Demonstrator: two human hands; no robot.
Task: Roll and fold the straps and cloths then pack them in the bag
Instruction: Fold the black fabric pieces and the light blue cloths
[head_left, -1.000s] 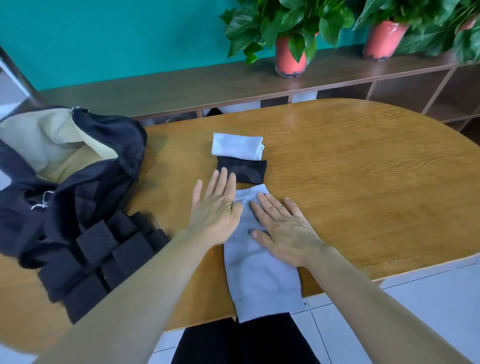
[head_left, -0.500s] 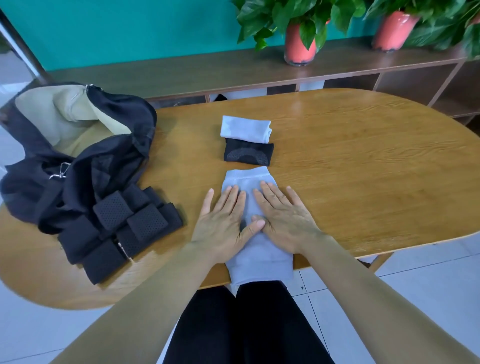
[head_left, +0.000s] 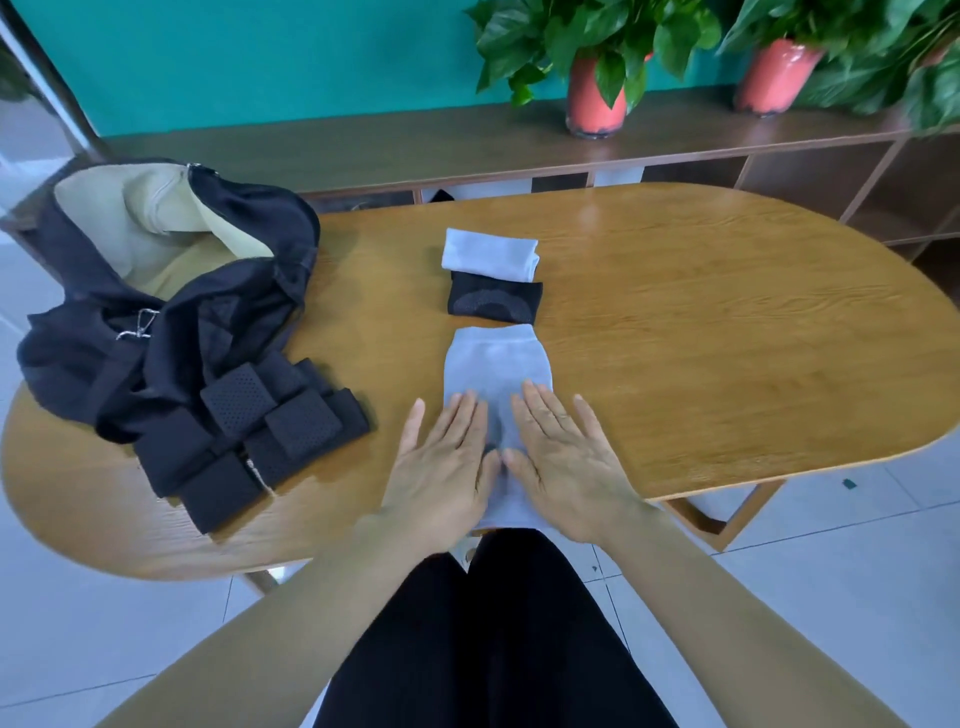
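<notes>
Step in hand: smoothing flat, I'd say, ahead of a fold; the pale blue cloth (head_left: 496, 364) is the one being worked.
Left grip (head_left: 441, 462): fingers spread and straight, palm pressing down on the cloth's near left part.
Right grip (head_left: 566, 462): the same, spread flat on the near right part, thumb almost meeting the other thumb.
Where the cloth lies: lengthwise on the worktop (head_left: 727, 338), near end at the edge under both palms, far end just short of the folded black cloth (head_left: 493, 301).
Already folded: that black one and a folded pale cloth (head_left: 488, 254) touching beyond it.
Waiting: black straps (head_left: 260, 431) bundled against the open bag (head_left: 171, 291), which sits well left.
Next move calls for: probably pinching the near corners and carrying them evenly to the far end.
Writing: none I can read.
</notes>
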